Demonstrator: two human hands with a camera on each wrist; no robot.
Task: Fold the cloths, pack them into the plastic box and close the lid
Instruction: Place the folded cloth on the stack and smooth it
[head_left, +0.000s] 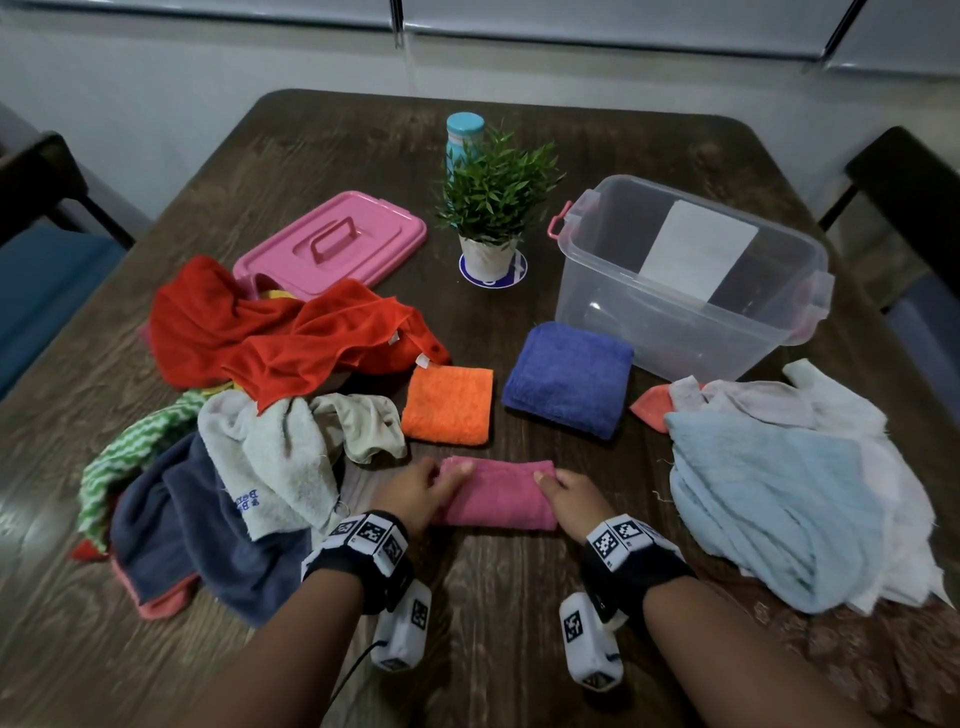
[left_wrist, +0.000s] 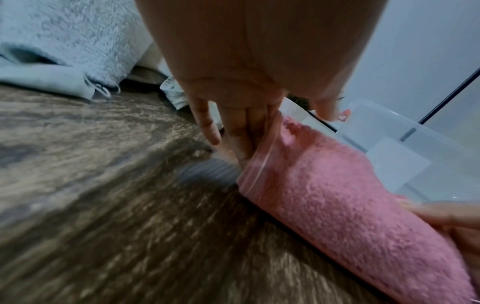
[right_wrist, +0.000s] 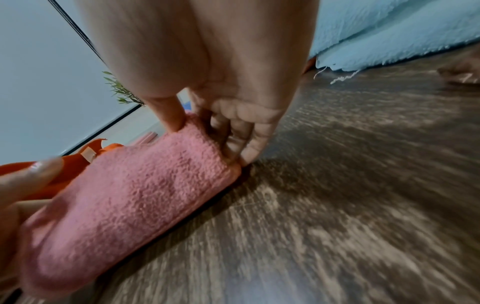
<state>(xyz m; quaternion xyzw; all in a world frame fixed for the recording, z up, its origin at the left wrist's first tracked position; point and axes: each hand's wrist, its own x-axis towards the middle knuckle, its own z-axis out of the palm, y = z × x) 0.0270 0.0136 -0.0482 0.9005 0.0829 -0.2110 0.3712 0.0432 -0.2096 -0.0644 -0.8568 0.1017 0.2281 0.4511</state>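
At the lower centre of the head view, a folded pink terry cloth (head_left: 497, 493) lies flat on the dark wood-grain table (head_left: 519, 597). The left hand (head_left: 415, 491) grasps its left end, thumb on top and fingers tucked against the edge; in the left wrist view the fingers (left_wrist: 241, 131) run down along the cloth's hemmed end to the table. The right hand (head_left: 571, 499) grasps the right end the same way, and the right wrist view shows its thumb pressed on the top corner with the curled fingers (right_wrist: 244, 133) at the end of the fold.

Just above the pink cloth, near mid-frame, sit a folded orange square cloth (head_left: 448, 404) and, to its right, a thicker folded blue towel (head_left: 569, 376). The clear plastic storage box (head_left: 685, 312) stands open in the upper right, close behind the blue towel, with pink latches on its ends. Its pink plastic lid with a handle (head_left: 332, 241) lies flat in the upper left centre, partly under a crumpled red cloth (head_left: 280, 332).

A heap of unfolded cloths (head_left: 218, 478) in white, navy and green-striped fabric fills the left side. A pale blue cloth (head_left: 774, 509) lies over white ones at the right edge. A small potted green plant (head_left: 493, 208) stands at top centre, with a teal bottle (head_left: 464, 135) behind it.
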